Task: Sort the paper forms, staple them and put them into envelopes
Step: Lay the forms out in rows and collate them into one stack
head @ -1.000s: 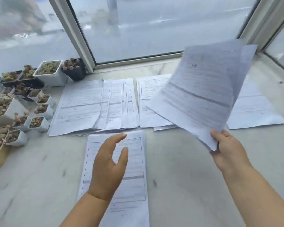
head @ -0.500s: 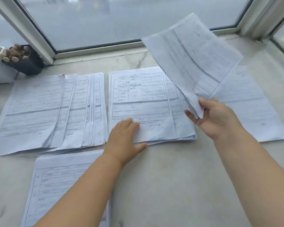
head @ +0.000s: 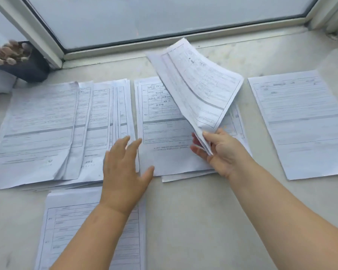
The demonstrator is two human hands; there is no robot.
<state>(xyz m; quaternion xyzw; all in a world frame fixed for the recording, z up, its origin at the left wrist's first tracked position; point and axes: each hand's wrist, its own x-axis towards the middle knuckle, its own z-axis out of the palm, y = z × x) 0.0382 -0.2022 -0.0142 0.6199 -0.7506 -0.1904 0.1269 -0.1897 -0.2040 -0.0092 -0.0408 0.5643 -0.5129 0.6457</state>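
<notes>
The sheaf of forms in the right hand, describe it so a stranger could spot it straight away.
Start at the window frame along the far edge of the marble sill. Below its middle lies a flat pile of forms. The sheaf rises over that pile's right side, pinched at its lower corner by the right hand; it alone is lifted and bowed, while every other pile lies flat.

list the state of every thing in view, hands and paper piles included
left hand: open, fingers spread over the papers
right hand: pinching the held forms
held forms: lifted, tilted, curling
left pile: fanned out, flat
middle pile: flat, partly under the held forms
right sheet: flat, apart
near pile: flat, under the left forearm
dark pot: upright, by the window frame
</notes>
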